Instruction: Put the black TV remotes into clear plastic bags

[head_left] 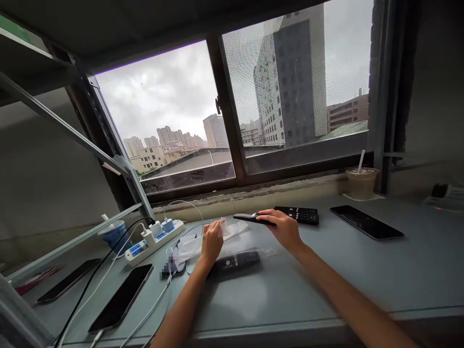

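A dark, slim remote (246, 217) is held above the worktop (409, 270), in front of the window (174, 116), its free end pointing left. The right hand (286, 231) has a narrow grip on its other end, fingers over the top. Which face carries the buttons cannot be told. Just left of the remote's free end, the left hand (212, 241) pinches a crumpled piece of clear plastic (224, 226), its grip closed on it.

Below and between the hands, a second remote (235, 262) lies on the worktop, blurred, with clear film about it. Behind the right hand lies a black remote (304, 215) with its buttons up. To the left of the left hand, a phone (179, 267) lies partly under pale wrapping, a white cable beside it.

Farther out to the right, a large black phone (366, 222) lies flat, and beyond it a lidded cup (361, 183) with a straw stands on a white sheet near the window. To the left, a white power strip (154, 244) holds several plugs, with a blue cup (114, 235) behind it. Nearer the front edge lies a dark phone (121, 299) with a white cable at its near end; another phone (68, 281) lies beyond the metal frame (76, 241).
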Demonstrator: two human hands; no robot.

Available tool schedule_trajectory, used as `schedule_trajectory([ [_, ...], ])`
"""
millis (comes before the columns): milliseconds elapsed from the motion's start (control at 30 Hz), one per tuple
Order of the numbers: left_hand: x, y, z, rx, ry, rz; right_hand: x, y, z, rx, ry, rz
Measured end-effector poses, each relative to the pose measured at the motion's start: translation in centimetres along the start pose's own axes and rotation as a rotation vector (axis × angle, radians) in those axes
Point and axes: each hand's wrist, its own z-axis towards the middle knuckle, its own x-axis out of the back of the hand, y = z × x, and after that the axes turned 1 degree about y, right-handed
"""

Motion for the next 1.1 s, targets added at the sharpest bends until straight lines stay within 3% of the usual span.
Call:
schedule_trajectory([
  [200, 0.1, 0.8, 0.2, 0.019, 0.048, 0.063, 0.0, -0.6, 0.2, 0.135, 0.007, 0.033],
  [433, 0.4, 1.9, 0.2, 0.028, 0.044, 0.084, 0.2, -0.4, 0.1, 0.033, 0.134, 0.055],
  [500, 0.4, 1.8, 0.2, 0.001, 0.022, 0.060, 0.3, -0.8, 0.2, -0.022, 0.212, 0.191],
  [600, 0.3, 1.6, 0.0, -0.027, 0.014, 0.038, 0.3, -1.6, 0.4, -0.213, 0.316, 0.490],
  [667, 0.1, 1.4, 0.0, -0.036, 0.031, 0.028, 0.4, -2.0, 0.4, -0.350, 0.355, 0.668],
  [767, -0.1, 1.2, 0.0, -0.041, 0.058, 0.026, 0.5, -2.2, 0.5, -0.441, 0.379, 0.842],
  [1100, 0.1, 1.8, 0.0, -0.136, 0.077, 0.021, 0.2, -1.3, 0.9, -0.620, 0.418, 0.948],
])
